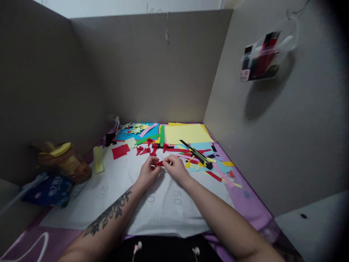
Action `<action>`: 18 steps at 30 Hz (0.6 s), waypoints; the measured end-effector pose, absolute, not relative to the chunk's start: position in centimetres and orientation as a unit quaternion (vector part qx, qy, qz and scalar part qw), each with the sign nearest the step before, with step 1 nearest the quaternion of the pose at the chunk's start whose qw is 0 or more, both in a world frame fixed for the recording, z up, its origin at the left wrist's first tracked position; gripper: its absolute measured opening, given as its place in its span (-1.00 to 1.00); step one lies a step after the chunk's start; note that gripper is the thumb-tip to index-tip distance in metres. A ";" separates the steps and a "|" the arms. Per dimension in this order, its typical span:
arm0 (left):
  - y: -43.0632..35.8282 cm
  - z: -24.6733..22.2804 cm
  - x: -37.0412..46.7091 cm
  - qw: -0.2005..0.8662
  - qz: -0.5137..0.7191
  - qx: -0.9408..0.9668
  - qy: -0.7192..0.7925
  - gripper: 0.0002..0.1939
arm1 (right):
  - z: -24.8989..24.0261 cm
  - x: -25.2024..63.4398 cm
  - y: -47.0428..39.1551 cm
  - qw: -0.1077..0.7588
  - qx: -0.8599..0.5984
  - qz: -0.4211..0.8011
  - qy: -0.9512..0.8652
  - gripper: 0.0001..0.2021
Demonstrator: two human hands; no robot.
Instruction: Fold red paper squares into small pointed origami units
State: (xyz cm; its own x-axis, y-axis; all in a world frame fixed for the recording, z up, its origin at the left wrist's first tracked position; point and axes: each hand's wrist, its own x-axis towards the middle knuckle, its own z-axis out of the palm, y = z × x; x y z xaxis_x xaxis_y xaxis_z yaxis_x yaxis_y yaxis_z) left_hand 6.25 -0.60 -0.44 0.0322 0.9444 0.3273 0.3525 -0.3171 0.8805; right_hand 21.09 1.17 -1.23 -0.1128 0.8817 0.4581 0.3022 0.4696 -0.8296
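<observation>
Between my two hands is a small folded red paper piece (159,164), held over the white sheet. My left hand (149,168) pinches its left side with curled fingers. From the other side, the thumb and fingertips of my right hand (174,166) close on its right end. Just beyond the hands lie several folded red paper pieces (146,150). Flat red paper rectangles (120,151) rest to their left. A black and yellow utility knife (196,154) lies to the right, on top of coloured paper strips.
Yellow paper sheets (188,134) lie at the back, beside a blue sheet (120,135) with pale paper stars (137,127). At the left stand a brown container (72,163) and a blue packet (49,190). Grey walls enclose the table; a clear holder (260,63) hangs at right.
</observation>
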 end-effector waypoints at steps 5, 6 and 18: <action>-0.5 -0.5 6.1 0.328 0.471 0.653 0.494 -0.70 | -1.3 21.2 1.3 0.509 -0.437 0.275 -0.689 -0.89; -0.6 -0.5 6.1 0.331 0.468 0.654 0.493 -0.68 | -1.3 21.2 1.3 0.508 -0.439 0.272 -0.689 -0.89; -0.5 -0.4 5.8 0.342 0.427 0.641 0.539 -0.80 | -1.4 21.2 1.5 0.494 -0.435 0.305 -0.689 -0.84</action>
State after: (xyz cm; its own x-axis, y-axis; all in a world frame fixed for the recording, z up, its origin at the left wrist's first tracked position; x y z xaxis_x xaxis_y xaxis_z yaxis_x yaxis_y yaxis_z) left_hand 5.75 -0.50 -0.40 0.0551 0.9824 0.1784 0.3994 -0.1855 0.8978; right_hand 21.17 1.55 -1.35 -0.1351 0.9001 0.4142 0.2971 0.4356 -0.8497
